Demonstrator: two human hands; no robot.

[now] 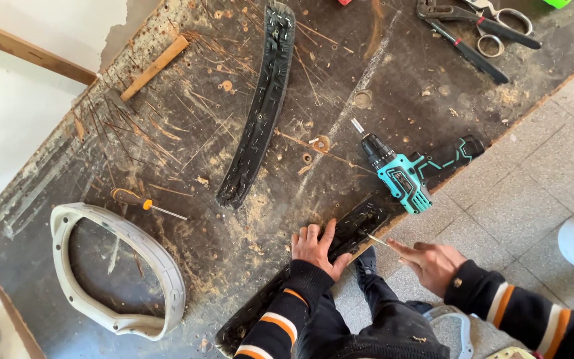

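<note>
Covering scarred workbench: sawdust, tools.

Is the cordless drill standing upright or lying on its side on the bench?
Lying on its side. The teal drill rests flat on the workbench, bit aimed toward the upper left, handle and battery near the bench edge, untouched.

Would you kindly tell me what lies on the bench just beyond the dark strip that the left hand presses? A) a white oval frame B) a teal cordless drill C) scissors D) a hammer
B: the teal cordless drill lies just past the end of the dark strip that the left hand presses flat.
</note>
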